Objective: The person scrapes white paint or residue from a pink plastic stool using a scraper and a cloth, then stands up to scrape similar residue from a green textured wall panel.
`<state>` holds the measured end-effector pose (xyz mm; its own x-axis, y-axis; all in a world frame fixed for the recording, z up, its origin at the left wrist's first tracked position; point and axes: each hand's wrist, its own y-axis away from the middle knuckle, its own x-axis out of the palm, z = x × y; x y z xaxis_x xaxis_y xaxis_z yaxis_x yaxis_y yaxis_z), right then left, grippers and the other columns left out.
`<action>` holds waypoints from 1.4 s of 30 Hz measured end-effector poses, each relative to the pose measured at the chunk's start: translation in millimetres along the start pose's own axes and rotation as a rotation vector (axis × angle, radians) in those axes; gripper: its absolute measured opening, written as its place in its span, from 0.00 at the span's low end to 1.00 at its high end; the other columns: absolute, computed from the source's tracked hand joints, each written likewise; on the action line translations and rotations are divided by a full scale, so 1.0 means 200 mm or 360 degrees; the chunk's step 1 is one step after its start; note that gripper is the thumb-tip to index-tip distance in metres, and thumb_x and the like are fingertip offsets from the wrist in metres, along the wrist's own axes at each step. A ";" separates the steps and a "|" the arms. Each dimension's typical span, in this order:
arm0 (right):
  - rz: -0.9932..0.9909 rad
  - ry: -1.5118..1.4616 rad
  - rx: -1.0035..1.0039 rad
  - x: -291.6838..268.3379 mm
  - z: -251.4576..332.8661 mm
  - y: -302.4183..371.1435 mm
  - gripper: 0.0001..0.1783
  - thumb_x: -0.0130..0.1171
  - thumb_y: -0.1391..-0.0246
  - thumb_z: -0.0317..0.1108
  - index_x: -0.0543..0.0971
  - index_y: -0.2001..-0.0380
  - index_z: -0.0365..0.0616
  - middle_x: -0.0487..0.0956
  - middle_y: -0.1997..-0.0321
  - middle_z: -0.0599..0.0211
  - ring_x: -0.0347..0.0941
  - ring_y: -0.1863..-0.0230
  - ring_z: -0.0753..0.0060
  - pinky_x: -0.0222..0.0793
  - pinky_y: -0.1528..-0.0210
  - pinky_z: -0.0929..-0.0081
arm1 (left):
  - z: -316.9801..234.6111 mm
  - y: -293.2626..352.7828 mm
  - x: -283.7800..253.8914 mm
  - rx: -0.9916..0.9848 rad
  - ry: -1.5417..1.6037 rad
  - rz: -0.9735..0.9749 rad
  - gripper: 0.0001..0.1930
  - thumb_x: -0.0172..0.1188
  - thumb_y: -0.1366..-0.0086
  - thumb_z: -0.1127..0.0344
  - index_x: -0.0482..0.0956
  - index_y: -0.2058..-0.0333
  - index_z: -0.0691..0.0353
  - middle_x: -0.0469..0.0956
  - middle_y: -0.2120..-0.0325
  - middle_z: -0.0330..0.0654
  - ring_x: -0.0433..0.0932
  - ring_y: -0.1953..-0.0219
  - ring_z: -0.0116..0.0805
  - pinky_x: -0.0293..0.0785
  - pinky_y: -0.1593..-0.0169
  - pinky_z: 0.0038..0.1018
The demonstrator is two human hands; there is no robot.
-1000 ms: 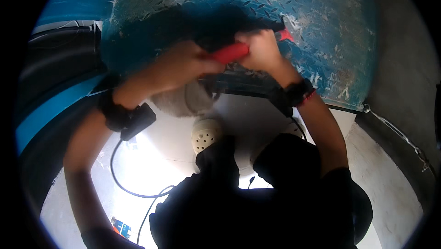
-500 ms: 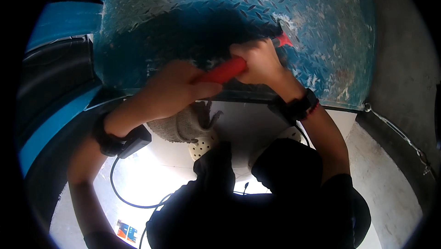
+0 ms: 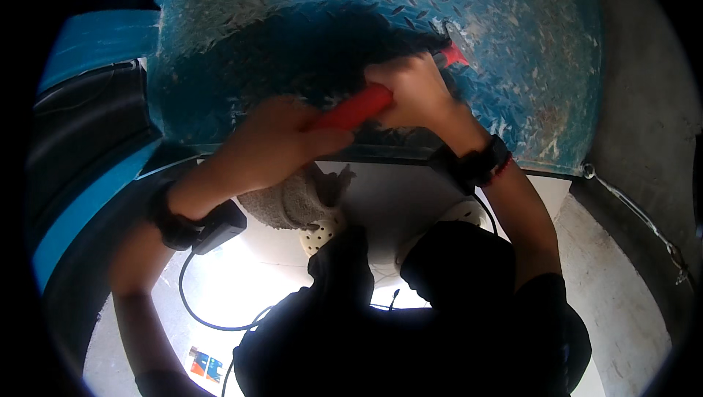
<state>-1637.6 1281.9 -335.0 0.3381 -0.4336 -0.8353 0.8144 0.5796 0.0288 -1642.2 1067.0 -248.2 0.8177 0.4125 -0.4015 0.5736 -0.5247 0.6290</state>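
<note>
Both of my hands grip one scraper with a red handle (image 3: 359, 106). My left hand (image 3: 274, 141) is closed round the lower end of the handle. Higher up the shaft, my right hand (image 3: 414, 90) is wrapped round it near the head. The red head (image 3: 455, 54) carries a thin grey blade, which meets the blue diamond-plate surface (image 3: 505, 53). Paint on that plate is worn and scuffed, with pale patches around the blade. A grey-brown cloth (image 3: 282, 203) hangs just below my left hand; whether the hand touches it I cannot tell.
A metal hook with a wire (image 3: 633, 207) runs along the right side by a grey wall (image 3: 644, 90). Blue and black panels (image 3: 95, 115) stand at the left. My pale perforated shoe (image 3: 320, 237) is below the plate's edge. A black cable (image 3: 187, 302) loops from my left wrist.
My right hand and the scraper's head have shifted slightly away from me across the plate. My left hand keeps its hold on the handle's lower end.
</note>
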 end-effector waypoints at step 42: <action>-0.0209 0.0269 0.0167 -0.06 -0.16 0.04 0.15 0.60 0.77 0.38 0.76 0.77 0.50 0.75 0.82 0.59 0.73 0.76 0.53 0.69 0.73 0.63 | -0.12 -0.17 0.12 0.0057 0.0450 -0.0164 0.20 0.60 0.47 0.50 0.80 0.75 0.67 0.73 0.87 0.39 0.69 0.82 0.28 0.63 0.73 0.24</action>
<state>-1650.9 1314.2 -342.9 0.1493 -0.3740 -0.9153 0.8938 0.4469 -0.0368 -1643.0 1112.5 -262.6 0.7119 0.6533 -0.2577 0.6584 -0.4931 0.5686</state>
